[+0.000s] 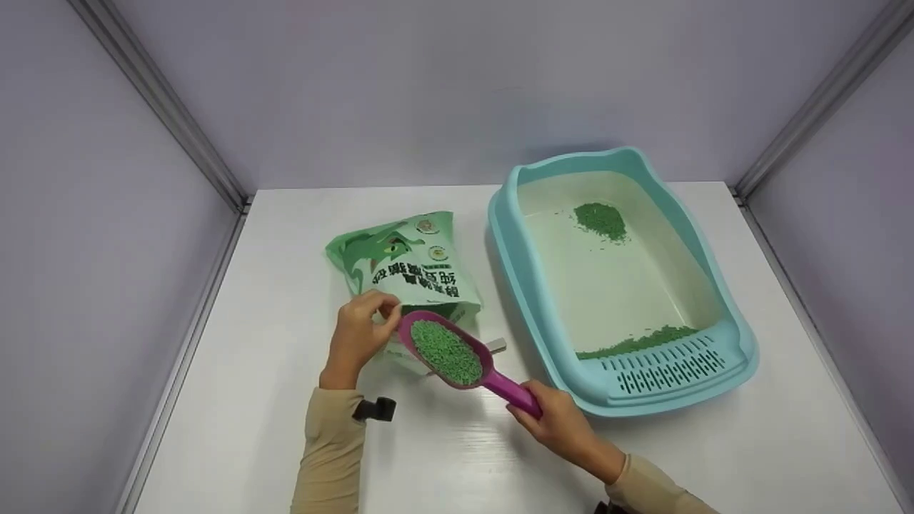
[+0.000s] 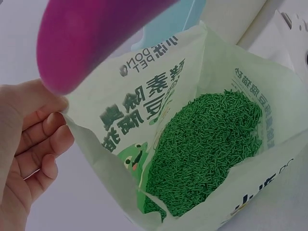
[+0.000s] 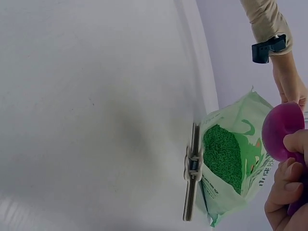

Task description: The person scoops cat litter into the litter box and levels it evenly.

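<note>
Purple plastic forms the scoop [image 1: 508, 390], full of green pellets [image 1: 446, 352] and grasped by its handle in the person's right hand [image 1: 560, 422]; its bowl is at the open mouth of the bag [image 1: 414, 268]. The left hand [image 1: 360, 330] pinches the bag's rim. Right of the bag stands a blue tub [image 1: 523, 264] holding two patches of pellets; I see a clip [image 3: 193, 166] near the bag.

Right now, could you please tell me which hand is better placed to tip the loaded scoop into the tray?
Probably the right hand: it grips the scoop and is nearer the tray, while the left hand pinches the bag.
</note>
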A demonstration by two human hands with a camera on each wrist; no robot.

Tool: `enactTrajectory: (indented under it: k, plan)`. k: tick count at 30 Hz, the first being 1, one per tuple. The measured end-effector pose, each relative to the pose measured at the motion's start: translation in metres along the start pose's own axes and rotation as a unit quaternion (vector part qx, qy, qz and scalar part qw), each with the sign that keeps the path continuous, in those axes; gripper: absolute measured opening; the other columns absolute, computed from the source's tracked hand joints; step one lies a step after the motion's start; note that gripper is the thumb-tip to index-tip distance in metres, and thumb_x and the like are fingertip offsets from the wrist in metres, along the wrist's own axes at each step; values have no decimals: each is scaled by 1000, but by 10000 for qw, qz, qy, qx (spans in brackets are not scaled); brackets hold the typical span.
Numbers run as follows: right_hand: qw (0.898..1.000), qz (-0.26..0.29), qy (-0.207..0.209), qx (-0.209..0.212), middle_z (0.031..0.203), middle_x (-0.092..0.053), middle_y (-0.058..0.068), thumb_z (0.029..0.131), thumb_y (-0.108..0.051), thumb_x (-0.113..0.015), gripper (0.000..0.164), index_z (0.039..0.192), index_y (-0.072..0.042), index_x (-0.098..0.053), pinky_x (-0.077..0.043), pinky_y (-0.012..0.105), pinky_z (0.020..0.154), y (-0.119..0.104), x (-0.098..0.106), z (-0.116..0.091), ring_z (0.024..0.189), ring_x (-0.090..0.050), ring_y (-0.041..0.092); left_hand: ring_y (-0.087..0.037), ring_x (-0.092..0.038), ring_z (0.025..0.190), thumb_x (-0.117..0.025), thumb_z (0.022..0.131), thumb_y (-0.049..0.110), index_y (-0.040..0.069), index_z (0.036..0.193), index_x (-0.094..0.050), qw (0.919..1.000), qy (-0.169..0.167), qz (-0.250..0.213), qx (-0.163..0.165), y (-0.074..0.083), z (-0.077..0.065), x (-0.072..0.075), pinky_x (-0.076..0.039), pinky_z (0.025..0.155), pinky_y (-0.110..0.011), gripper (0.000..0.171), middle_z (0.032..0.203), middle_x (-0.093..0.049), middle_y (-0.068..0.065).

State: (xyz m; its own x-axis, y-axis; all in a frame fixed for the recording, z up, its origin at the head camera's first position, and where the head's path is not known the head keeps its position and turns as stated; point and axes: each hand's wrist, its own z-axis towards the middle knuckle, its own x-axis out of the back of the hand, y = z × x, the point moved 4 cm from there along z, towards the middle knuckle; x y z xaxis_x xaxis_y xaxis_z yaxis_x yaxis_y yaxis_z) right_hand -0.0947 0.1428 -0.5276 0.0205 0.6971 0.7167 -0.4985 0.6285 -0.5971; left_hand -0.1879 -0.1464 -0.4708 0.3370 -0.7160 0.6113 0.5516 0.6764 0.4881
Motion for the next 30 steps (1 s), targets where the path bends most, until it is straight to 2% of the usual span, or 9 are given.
enactTrajectory:
  k: [3, 8, 18, 23, 30]
  plan:
    - [10000, -30, 20, 37, 62, -53, -1, 76, -9, -78, 22, 89, -5, -61, -35, 11, 50, 0, 5, 0, 58, -38, -2, -16, -62, 64, -69, 83, 1, 6, 79, -69, 10000, -6, -17, 13, -1, -1, -1, -53, 61, -35, 6, 70, -66, -7]
    - [9996, 21, -236, -146, 64, -56, -1, 79, -10, -76, 20, 91, -5, -61, -37, 13, 51, -1, 11, 1, 59, -41, -2, -15, -62, 64, -69, 83, 2, 6, 79, -68, 10000, -7, 1, 9, -2, -1, -2, -53, 60, -33, 6, 70, -66, -6]
    - [9977, -164, -645, -146, 65, -58, 2, 81, -13, -75, 20, 92, -5, -62, -38, 12, 51, -5, 28, 11, 58, -42, -1, -14, -61, 64, -70, 82, 2, 6, 78, -68, 10000, 35, -53, -6, -1, 0, -2, -53, 59, -32, 6, 70, -67, -6]
    - [9979, -160, -618, -146, 66, -59, 2, 80, -11, -75, 20, 94, -3, -63, -40, 13, 52, -8, 38, 14, 59, -43, 0, -15, -61, 64, -69, 83, 2, 6, 78, -68, 9999, -33, -41, 98, -2, -1, -2, -53, 59, -35, 6, 70, -67, -7]
    - [9991, -174, -391, 37, 60, -52, 0, 78, -10, -76, 19, 89, -2, -62, -34, 12, 49, -13, 49, 18, 56, -35, -3, -16, -61, 64, -69, 83, 2, 7, 79, -68, 9999, -49, 33, 83, -2, -2, -2, -53, 60, -34, 6, 69, -65, -7]
